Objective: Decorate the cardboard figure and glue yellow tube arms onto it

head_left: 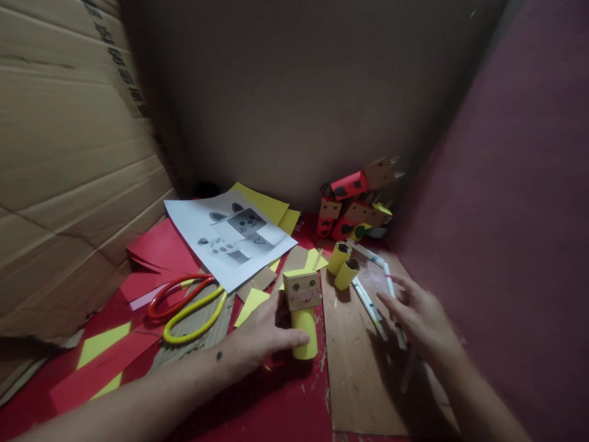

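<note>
A toy cat (304, 319) stands upright on the red surface, made of a yellow paper tube with a cardboard head and a drawn face. My left hand (267, 331) is closed around it, thumb across the tube's front. My right hand (421, 319) is over several white marker pens (368, 306) at the right, its fingers apart. One pen lies right by those fingertips; whether they touch it I cannot tell. Two yellow tubes (347, 274) stand just behind the pens on a wooden board (354, 393).
Red-and-yellow-handled scissors (196, 337) lie on the left among red paper (161, 245) and yellow scraps. Behind them is a white printed sheet (216, 215) with a cat drawing. Finished cardboard figures (350, 184) are piled at the back right. Cardboard (69, 153) walls the left side.
</note>
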`<action>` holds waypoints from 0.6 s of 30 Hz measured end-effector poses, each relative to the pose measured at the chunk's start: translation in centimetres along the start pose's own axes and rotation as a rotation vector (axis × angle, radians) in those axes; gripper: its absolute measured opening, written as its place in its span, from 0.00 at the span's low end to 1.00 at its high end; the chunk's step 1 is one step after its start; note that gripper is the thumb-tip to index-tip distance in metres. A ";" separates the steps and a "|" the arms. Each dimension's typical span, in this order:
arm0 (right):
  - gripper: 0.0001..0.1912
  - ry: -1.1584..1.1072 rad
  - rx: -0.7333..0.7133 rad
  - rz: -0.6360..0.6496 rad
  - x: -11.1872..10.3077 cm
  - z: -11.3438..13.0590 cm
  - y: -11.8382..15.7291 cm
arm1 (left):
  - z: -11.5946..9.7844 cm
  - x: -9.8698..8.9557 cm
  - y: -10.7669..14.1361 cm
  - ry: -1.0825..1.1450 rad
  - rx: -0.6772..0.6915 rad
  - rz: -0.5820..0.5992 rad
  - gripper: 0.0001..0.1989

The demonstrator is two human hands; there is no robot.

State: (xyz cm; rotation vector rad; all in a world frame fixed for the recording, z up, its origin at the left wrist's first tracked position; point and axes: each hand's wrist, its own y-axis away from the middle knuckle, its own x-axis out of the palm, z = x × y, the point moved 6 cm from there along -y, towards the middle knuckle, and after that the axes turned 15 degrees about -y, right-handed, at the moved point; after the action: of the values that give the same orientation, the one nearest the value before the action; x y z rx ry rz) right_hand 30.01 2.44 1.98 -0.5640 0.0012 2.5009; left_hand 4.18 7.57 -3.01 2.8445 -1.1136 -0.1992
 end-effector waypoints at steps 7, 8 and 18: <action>0.17 0.480 -0.130 0.141 1.6 -0.6 -4.5 | -1.1 0.3 0.8 0.035 0.007 -0.036 0.34; 0.17 0.522 -0.149 0.153 2.0 -0.7 -4.7 | -1.2 0.3 0.8 0.068 0.029 -0.034 0.36; 0.15 0.739 -0.304 0.128 3.2 -0.4 -3.1 | -0.6 0.4 0.6 0.115 0.061 0.004 0.31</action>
State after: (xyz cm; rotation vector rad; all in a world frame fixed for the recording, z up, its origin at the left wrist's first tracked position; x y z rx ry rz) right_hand 29.41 6.70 0.73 -1.6227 -0.0638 2.2745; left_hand 4.14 6.85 -2.38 2.8644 -1.1208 -0.0015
